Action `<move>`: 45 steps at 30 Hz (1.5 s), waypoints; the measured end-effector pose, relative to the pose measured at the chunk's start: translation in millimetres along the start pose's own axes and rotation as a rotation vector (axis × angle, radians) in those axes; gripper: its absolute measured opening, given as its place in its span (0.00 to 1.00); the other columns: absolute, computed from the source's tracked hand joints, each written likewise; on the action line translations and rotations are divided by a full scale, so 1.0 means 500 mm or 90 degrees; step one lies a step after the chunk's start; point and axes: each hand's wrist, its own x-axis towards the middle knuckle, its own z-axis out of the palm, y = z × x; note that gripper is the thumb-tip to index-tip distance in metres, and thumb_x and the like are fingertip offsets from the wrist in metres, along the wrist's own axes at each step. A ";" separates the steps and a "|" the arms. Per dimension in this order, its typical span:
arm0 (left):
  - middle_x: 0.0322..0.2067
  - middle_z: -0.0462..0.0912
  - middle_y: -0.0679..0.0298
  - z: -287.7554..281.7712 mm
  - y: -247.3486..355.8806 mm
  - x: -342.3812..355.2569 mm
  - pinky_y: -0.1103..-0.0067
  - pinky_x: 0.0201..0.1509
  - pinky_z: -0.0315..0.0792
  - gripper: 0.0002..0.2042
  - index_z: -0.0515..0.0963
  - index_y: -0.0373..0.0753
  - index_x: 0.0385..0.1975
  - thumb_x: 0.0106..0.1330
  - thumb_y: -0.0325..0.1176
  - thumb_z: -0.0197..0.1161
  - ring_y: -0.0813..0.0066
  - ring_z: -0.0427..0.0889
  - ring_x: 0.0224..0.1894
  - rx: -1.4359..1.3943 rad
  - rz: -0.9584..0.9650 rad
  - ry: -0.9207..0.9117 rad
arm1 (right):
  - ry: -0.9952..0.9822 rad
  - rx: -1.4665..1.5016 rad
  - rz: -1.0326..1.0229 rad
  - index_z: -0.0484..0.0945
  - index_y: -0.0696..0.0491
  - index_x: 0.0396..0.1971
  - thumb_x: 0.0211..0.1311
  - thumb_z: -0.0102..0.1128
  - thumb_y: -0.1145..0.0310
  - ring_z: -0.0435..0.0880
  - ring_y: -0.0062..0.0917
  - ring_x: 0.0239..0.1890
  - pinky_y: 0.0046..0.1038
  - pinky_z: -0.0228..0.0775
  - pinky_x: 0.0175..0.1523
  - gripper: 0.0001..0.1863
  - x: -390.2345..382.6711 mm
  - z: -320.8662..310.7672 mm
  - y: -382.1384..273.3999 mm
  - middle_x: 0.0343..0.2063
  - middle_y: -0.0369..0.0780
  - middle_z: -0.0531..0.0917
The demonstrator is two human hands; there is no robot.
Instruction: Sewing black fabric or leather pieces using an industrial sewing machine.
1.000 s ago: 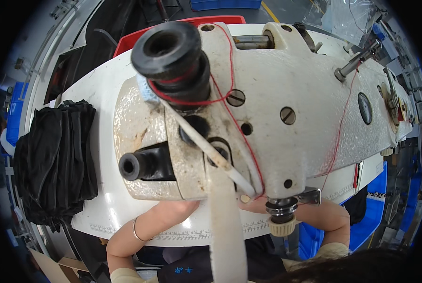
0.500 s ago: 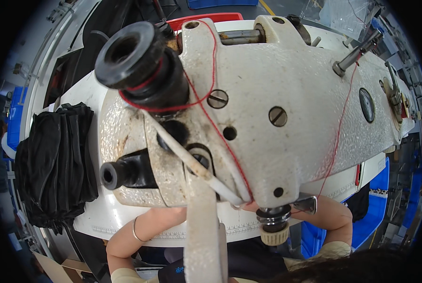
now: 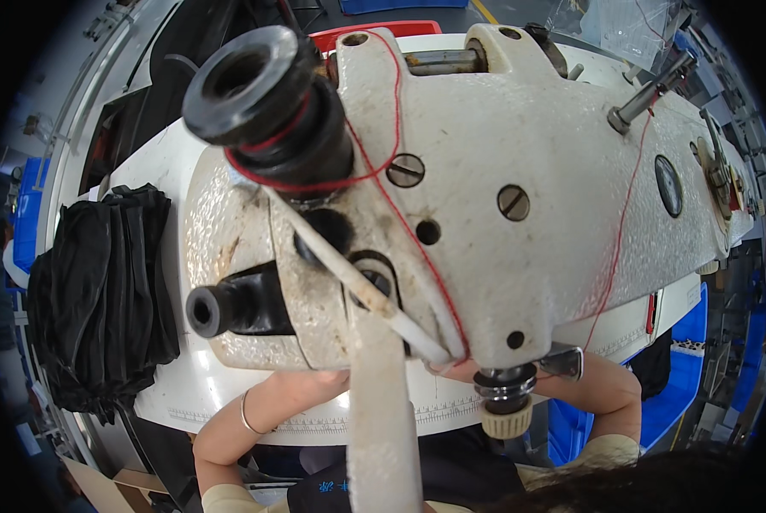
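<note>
One sewing machine (image 3: 464,128), two large slotted screws (image 3: 514,203), one black fabric pile (image 3: 100,299) — two forearms (image 3: 267,402), one bracelet (image 3: 245,414).

The head view looks down, close above the sewing machine (image 3: 468,162).

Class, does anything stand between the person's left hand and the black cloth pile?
Nothing visible: white tabletop lies between the left hand and the black cloth pile. The sewing machine partly hides that hand.

Grey floor (image 3: 521,12) with yellow line (image 3: 486,11)
</note>
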 end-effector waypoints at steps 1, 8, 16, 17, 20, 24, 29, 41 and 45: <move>0.49 0.79 0.54 0.000 0.000 -0.001 0.64 0.59 0.72 0.19 0.77 0.37 0.51 0.58 0.31 0.61 0.56 0.79 0.51 0.005 -0.012 -0.008 | -0.008 0.006 0.011 0.73 0.51 0.17 0.42 0.56 0.70 0.79 0.22 0.23 0.26 0.73 0.23 0.02 -0.002 0.003 -0.004 0.20 0.32 0.75; 0.48 0.80 0.54 -0.018 0.018 0.018 0.64 0.58 0.72 0.19 0.78 0.37 0.50 0.57 0.32 0.62 0.54 0.80 0.50 0.030 -0.007 0.019 | 0.006 0.016 0.012 0.73 0.52 0.17 0.43 0.56 0.71 0.79 0.21 0.22 0.25 0.71 0.20 0.02 -0.011 0.019 -0.006 0.20 0.32 0.74; 0.55 0.76 0.56 -0.013 -0.001 0.016 0.66 0.65 0.65 0.26 0.71 0.39 0.58 0.58 0.38 0.61 0.60 0.74 0.58 0.291 0.167 -0.045 | 0.005 0.058 0.080 0.76 0.55 0.22 0.48 0.57 0.69 0.80 0.24 0.21 0.29 0.72 0.23 0.05 0.005 0.001 -0.004 0.19 0.35 0.75; 0.54 0.77 0.55 -0.006 -0.003 0.015 0.66 0.63 0.67 0.25 0.72 0.38 0.57 0.58 0.36 0.63 0.59 0.75 0.56 0.112 0.100 -0.022 | 0.004 0.104 0.125 0.77 0.56 0.23 0.51 0.58 0.69 0.80 0.26 0.21 0.30 0.72 0.23 0.06 0.008 -0.002 -0.003 0.19 0.36 0.76; 0.44 0.81 0.55 0.017 0.009 0.019 0.66 0.55 0.73 0.19 0.80 0.35 0.43 0.46 0.26 0.62 0.59 0.81 0.47 -0.077 -0.056 0.031 | 0.051 0.331 0.317 0.79 0.56 0.27 0.56 0.59 0.68 0.80 0.29 0.21 0.32 0.71 0.25 0.07 0.010 -0.004 0.006 0.18 0.39 0.77; 0.38 0.83 0.58 0.010 0.020 0.038 0.69 0.47 0.76 0.17 0.84 0.33 0.34 0.39 0.21 0.63 0.62 0.81 0.43 0.035 0.060 0.171 | 0.003 0.402 0.448 0.80 0.54 0.31 0.56 0.61 0.71 0.76 0.29 0.20 0.30 0.68 0.27 0.04 0.014 0.008 0.010 0.18 0.40 0.78; 0.39 0.81 0.58 -0.014 0.029 0.050 0.70 0.46 0.75 0.17 0.83 0.32 0.34 0.38 0.22 0.64 0.63 0.80 0.43 0.082 0.075 0.181 | 0.106 0.488 0.428 0.80 0.55 0.32 0.54 0.62 0.70 0.77 0.30 0.21 0.29 0.69 0.28 0.07 0.013 0.017 0.027 0.22 0.39 0.79; 0.38 0.82 0.54 0.023 0.017 0.026 0.66 0.48 0.76 0.20 0.83 0.33 0.36 0.38 0.19 0.61 0.55 0.81 0.43 -0.036 -0.021 0.120 | 0.075 0.117 0.149 0.78 0.57 0.26 0.48 0.60 0.71 0.81 0.28 0.22 0.30 0.72 0.25 0.06 0.007 0.027 -0.007 0.19 0.39 0.78; 0.39 0.82 0.53 0.011 0.023 0.031 0.64 0.49 0.76 0.20 0.83 0.34 0.38 0.39 0.20 0.62 0.54 0.81 0.44 0.005 -0.007 0.126 | 0.011 0.087 0.124 0.78 0.56 0.26 0.43 0.57 0.71 0.79 0.26 0.16 0.30 0.70 0.20 0.08 0.008 0.026 -0.004 0.16 0.38 0.77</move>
